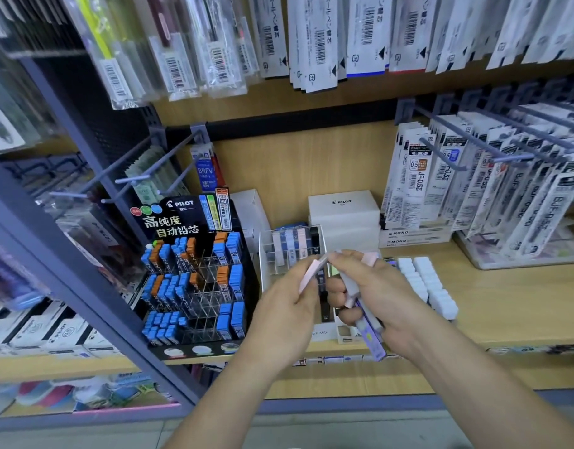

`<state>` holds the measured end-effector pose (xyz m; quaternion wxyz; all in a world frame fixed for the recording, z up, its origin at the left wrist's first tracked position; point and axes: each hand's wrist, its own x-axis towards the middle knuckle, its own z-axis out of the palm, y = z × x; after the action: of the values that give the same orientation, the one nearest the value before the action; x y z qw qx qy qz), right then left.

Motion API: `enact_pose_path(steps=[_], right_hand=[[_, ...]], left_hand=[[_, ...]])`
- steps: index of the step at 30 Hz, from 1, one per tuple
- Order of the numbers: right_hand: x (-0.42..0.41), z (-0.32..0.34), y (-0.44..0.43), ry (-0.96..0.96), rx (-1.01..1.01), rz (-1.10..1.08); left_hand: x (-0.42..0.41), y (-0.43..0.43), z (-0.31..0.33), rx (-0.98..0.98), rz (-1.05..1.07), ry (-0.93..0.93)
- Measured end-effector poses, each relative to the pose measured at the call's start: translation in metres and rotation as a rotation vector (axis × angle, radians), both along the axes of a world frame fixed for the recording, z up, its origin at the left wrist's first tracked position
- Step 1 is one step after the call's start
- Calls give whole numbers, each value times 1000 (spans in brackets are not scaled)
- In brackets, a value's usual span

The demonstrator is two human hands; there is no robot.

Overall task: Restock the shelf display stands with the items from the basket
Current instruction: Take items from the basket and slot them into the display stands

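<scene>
Where the hands meet in front of the shelf (512, 306), stock stands as follows.

Left hand (287, 306): fingers and thumb curled, pinching one flat pink case (311, 273) by its lower half. The case tilts up and to the right.

Right hand (381, 286): fingers curled round a bundle of cases (370, 332), lilac and pale pink. The bundle juts out below the palm towards the shelf edge, and a pink end shows above the knuckles. The right fingertips touch the top end of the pink case.

Clear stand (268, 254): on the shelf just behind both hands, divided into compartments. The back row holds upright cases in white, blue, lilac, pink and black; the front compartments are partly hidden by the hands.

Black stand (182, 218): just left of the clear stand. Its tiered clear cells are part-filled with blue and orange lead tubes, with several middle cells empty.

White boxes (344, 210): stacked against the back wall, behind the clear stand.

White blocks (425, 283): two rows lying on the shelf, just right of the right hand.

Refill packs (473, 176): hanging on hooks above the shelf, right side.
</scene>
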<state>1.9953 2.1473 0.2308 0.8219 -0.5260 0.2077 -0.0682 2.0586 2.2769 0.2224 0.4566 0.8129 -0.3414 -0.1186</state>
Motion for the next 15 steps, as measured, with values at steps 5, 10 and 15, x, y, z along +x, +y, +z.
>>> enact_pose_path(steps=[5, 10, 15], right_hand=[[-2, -2, 1, -60, -86, 50], [-1, -1, -2, -54, -98, -7], [0, -2, -4, -88, -145, -43]], left_hand=[[-7, 0, 2, 54, -76, -52], [-10, 4, 14, -48, -117, 207], [-3, 5, 22, -219, 83, 528]])
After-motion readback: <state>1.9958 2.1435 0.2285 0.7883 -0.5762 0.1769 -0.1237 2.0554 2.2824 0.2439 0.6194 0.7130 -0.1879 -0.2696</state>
